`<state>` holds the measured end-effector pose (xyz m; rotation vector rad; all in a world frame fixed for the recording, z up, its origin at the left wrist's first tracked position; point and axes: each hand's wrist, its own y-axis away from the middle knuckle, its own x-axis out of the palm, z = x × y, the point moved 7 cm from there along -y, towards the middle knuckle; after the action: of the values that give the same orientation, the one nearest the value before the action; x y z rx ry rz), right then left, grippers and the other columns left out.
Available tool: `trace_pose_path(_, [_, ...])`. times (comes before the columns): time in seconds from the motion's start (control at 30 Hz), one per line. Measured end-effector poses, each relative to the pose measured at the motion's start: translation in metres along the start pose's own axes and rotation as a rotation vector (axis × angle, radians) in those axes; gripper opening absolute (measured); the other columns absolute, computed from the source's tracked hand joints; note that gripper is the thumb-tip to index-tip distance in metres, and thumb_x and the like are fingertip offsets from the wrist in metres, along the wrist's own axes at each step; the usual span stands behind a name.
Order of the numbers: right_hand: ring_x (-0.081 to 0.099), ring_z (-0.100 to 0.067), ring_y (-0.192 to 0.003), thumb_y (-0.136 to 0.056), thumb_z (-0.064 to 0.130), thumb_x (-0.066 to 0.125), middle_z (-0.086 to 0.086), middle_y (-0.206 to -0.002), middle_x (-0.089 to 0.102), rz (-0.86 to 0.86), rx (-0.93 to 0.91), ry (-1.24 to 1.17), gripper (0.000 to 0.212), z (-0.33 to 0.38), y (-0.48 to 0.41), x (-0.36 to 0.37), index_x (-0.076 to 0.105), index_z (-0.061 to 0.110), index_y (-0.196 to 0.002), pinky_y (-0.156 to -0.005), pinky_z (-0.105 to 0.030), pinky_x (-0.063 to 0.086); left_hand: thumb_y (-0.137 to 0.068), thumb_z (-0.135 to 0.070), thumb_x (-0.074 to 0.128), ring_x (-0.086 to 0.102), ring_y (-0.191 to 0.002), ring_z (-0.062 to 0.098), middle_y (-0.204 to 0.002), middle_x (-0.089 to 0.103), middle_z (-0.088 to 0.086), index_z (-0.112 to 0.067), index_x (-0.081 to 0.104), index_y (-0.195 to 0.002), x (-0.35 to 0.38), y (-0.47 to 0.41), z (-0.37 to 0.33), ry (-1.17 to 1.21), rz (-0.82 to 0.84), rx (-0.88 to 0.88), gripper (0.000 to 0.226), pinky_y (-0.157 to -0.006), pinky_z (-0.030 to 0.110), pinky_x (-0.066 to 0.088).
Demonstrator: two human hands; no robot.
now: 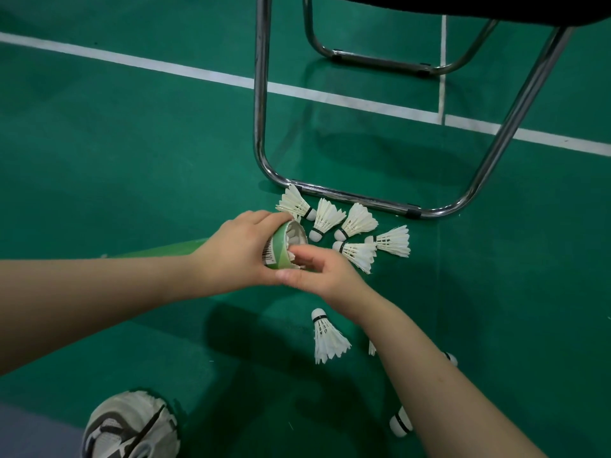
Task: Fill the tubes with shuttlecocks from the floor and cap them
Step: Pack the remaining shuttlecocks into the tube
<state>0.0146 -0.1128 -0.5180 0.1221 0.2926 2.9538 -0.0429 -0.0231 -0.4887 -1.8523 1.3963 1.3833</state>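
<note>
- A grey and white shoe (132, 428) is seen at the very bottom, on the green floor (99, 160).
- The round tip of a near shuttlecock (400, 423) is seen beside the right arm. The rest is hidden by the arm.
- A lone shuttlecock (327, 338) is laid flat just under the right wrist. Its round tip is pointed away and its feathers are spread toward the shoe.
- The tube (281, 249) is held above the floor, in the middle. It is laid sideways, left to right, with its open end pointed right and a little away.
- The tube is gripped near its open end by the left hand (238, 249), with fingers curled over the top and the thumb tucked under.
- White feathers (294, 238) are seen inside the open end.
- The right hand (317, 266) is held at the open end with its fingers bent close together on the feathers. Whether they are pinched cannot be told.
- Five shuttlecocks (327, 216) are bunched on the floor just past the tube.
- Behind them a shiny chair frame (261, 127) is stood, and white lines (132, 59) are painted farther off.
</note>
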Motion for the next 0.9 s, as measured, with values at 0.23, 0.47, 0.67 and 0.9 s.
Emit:
trace_pose_path(0.23, [0.05,0.002,-0.069,-0.073,0.016,0.079,0.018,-0.071,0.055,0.247,0.177,0.404,0.027,-0.009,-0.007,0.02,0.056,0.03,-0.071,-0.064,-0.008,0.04,-0.054,-0.061,0.05,0.057,-0.093,0.029,-0.106,0.062,0.006,-0.013,0.053,-0.125,0.014,0.004,-0.006,-0.038,0.008,0.045,0.086,-0.081,0.044,0.05])
trace_pose_path(0.47, [0.051,-0.012,-0.07,-0.077,0.032,0.063,0.005,-0.069,0.056,-0.192,0.018,-0.028,0.022,-0.008,-0.01,-0.003,0.063,0.01,-0.076,-0.068,-0.031,0.042,-0.053,-0.07,0.042,0.047,-0.112,0.027,-0.121,0.053,0.004,-0.018,0.04,-0.135,0.012,-0.002,0.011,-0.056,0.049,-0.038,0.097,-0.095,0.043,0.041])
trace_pose_path(0.67, [0.056,-0.011,-0.087,-0.091,0.027,0.053,0.01,-0.093,0.062,-0.859,0.323,0.299,0.01,-0.047,0.018,-0.106,0.059,0.024,-0.098,-0.067,-0.021,0.041,-0.064,-0.053,0.076,0.044,-0.116,0.026,-0.127,0.05,0.004,-0.02,0.037,-0.137,0.006,-0.005,0.02,-0.058,0.011,-0.059,0.09,-0.099,0.042,0.037])
trace_pose_path(0.9, [0.051,-0.019,-0.086,-0.084,0.046,0.061,0.0,-0.105,0.058,-0.833,0.584,0.401,0.039,-0.102,0.032,-0.137,0.052,0.018,-0.109,-0.073,-0.03,0.039,-0.057,-0.069,0.064,0.044,-0.116,0.026,-0.125,0.051,0.003,-0.02,0.038,-0.137,0.007,-0.006,0.02,-0.05,0.03,-0.072,0.097,-0.099,0.04,0.038])
